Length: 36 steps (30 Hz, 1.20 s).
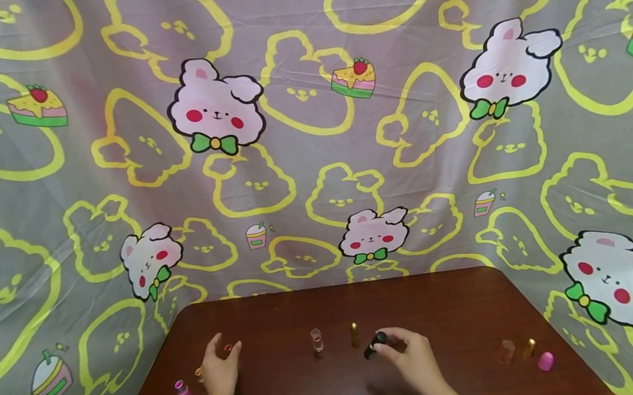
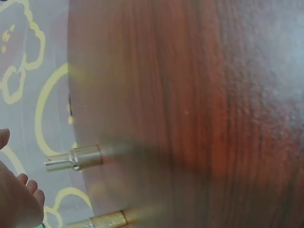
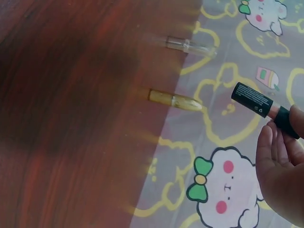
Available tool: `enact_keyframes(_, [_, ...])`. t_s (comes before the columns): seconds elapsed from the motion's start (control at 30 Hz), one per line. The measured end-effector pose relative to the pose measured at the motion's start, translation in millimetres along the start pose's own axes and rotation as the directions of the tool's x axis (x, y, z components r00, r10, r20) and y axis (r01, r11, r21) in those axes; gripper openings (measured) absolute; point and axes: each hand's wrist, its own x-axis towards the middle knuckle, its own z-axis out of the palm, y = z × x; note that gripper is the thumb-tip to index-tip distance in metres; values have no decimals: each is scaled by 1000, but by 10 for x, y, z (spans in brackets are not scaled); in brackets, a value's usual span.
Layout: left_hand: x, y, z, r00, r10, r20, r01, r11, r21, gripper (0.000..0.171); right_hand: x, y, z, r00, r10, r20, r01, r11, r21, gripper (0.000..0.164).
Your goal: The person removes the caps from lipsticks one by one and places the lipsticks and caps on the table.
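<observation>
In the head view my right hand pinches a black lipstick tube between thumb and fingers, tilted above the table. The right wrist view shows white print on the lipstick tube and a pale coral band near the fingers. My left hand hovers at the table's left side, thumb and fingers spread around a small red-topped lipstick, which it partly hides. In the left wrist view the left hand holds nothing, and a clear-topped tube stands close by.
A clear tube and a gold lipstick tube stand mid-table. On the left are a pink lipstick and a gold-orange one. A clear cap, gold cap and pink cap stand right. Patterned cloth surrounds the table.
</observation>
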Motion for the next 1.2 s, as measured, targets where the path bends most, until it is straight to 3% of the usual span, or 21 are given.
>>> enact_keyframes(0.17, [-31,134,-1,999,27,-44,-27,999,-19,50,2,-70,-87,997,75,4,-75,991,110,16])
enact_keyframes(0.37, [-78,308,31,993,76,-93,-82,994,-65,46,9,-127,-133,996,91,-11,-84,959,269,18])
enact_keyframes(0.57, [-164,497,92,993,97,-70,-109,976,-188,42,22,-181,-144,994,96,-41,-77,938,339,20])
enact_keyframes(0.8, [-276,729,163,993,120,13,-110,943,-314,44,40,-280,-172,986,163,-20,-133,866,483,29])
enact_keyframes(0.93, [-335,866,205,991,117,70,-79,908,-411,44,50,-305,-190,982,188,-22,-146,830,538,33])
enact_keyframes(1.07, [-401,998,252,983,137,126,-48,842,-537,43,68,-315,-186,980,197,-22,-143,781,609,33])
enact_keyframes(1.2, [-465,1108,294,971,153,184,11,739,-674,40,77,-331,-172,982,186,-11,-130,726,675,34])
